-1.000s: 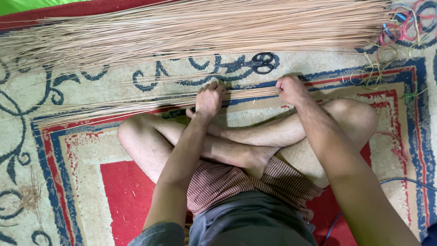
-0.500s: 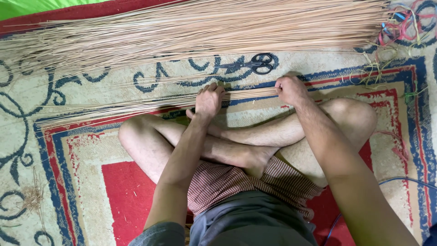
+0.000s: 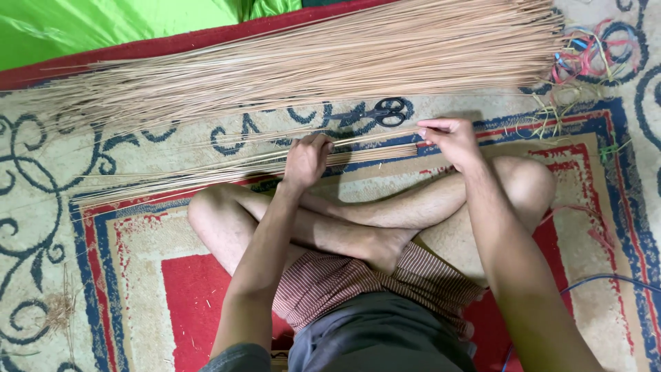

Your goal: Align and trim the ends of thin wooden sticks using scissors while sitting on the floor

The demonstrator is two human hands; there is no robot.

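Observation:
I sit cross-legged on a patterned carpet (image 3: 124, 289). My left hand (image 3: 305, 160) is closed around a small bundle of thin tan sticks (image 3: 200, 176) that lies across the carpet in front of my shins. My right hand (image 3: 447, 138) pinches the thick right-hand ends of a few sticks of that bundle between thumb and fingers. A much larger pile of the same sticks (image 3: 310, 62) lies further away, across the top of the view.
Black scissors (image 3: 385, 112) lie on the carpet between the two stick piles. Coloured plastic strings (image 3: 585, 58) are tangled at the upper right. A green sheet (image 3: 103, 27) borders the carpet at the top left. A blue cord (image 3: 606, 279) runs past my right knee.
The view has tilted up a little. My right hand has lifted slightly and now pinches a few stick ends apart from the bundle. My left hand keeps its grip.

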